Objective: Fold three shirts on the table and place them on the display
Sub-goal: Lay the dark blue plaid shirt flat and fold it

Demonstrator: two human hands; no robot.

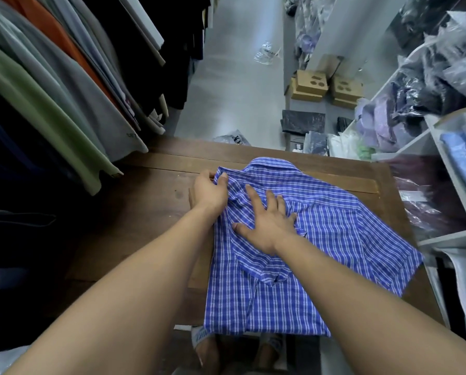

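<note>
the step in hand looked to be the first side fold of the first shirt. one blue-and-white checked short-sleeved cotton shirt [334, 212] lay on the dark brown wooden bench [150, 212], collar to the far side and hem hanging just over the near edge. its left side was already turned in over the body, with that sleeve lying down the middle. the left grip [211, 189] was curled round the shirt's far left shoulder edge, pinching the cloth just beside the collar. the right grip [268, 226] was flat and open, fingers spread, pressing the folded panel down.

the shirt's right sleeve [388, 255] lay spread out toward the right edge of the bench. so the next move likely called for freeing the pressing grip, taking the right shoulder and sleeve, and turning that side in to match, before doubling the hem up toward the collar.

counted: one shirt on the bench, two grips, one sleeve folded and one not. no second or third loose shirt showed on the bench. white shelves [448, 238] of bagged clothes stood at the right, likely the display.
</note>
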